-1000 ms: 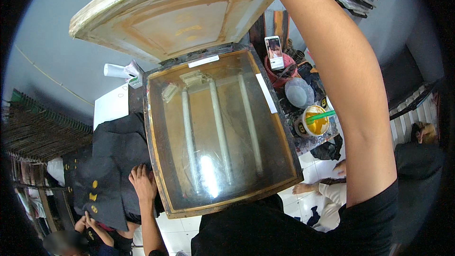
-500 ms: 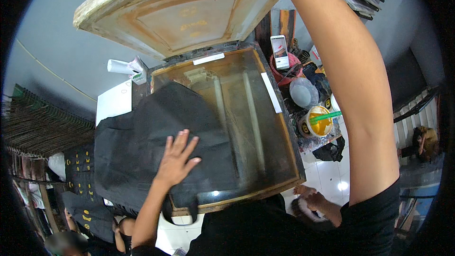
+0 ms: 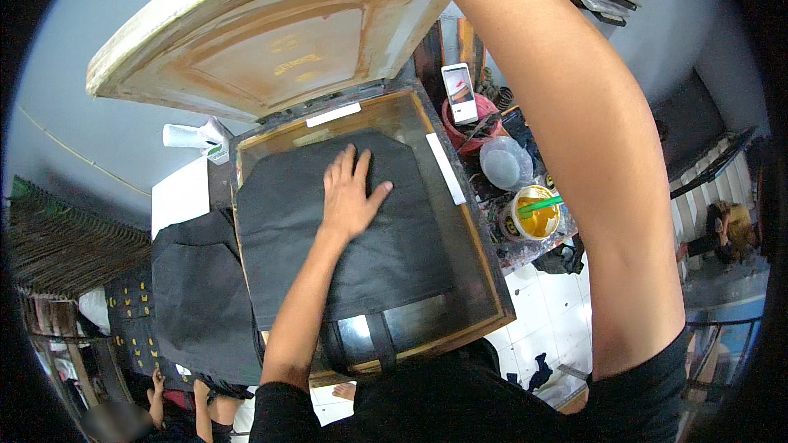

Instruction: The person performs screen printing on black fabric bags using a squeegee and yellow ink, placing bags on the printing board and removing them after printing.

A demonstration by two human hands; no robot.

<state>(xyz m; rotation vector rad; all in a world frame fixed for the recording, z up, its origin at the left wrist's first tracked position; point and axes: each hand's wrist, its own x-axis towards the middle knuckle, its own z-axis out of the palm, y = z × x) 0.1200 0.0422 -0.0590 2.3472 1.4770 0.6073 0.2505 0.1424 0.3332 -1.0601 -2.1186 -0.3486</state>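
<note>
My left hand [image 3: 353, 195] lies flat on a black fabric tote bag [image 3: 386, 258], fingers spread. The bag rests on a glass-topped table with a wooden rim [image 3: 492, 279], its strap loops hanging toward me over the near edge. Beyond the bag, a silkscreen frame [image 3: 271, 49] stands tilted up, its mesh stained brown around a small yellow design. My right arm reaches up past the frame's right end; that hand is outside the picture, so its grip is hidden.
More black bags [image 3: 197, 299] are piled at left, near a co-worker's hands [image 3: 201, 394]. White paper [image 3: 180, 195] lies behind them. At right are a tub of yellow ink [image 3: 535, 217] with a green stick, a clear plastic bowl [image 3: 504, 164] and a phone [image 3: 460, 94].
The tote bag has moved right, off the pile at left, and now lies flatter and squarer on the glass. My left hand has shifted farther up it. The screen frame stays raised.
</note>
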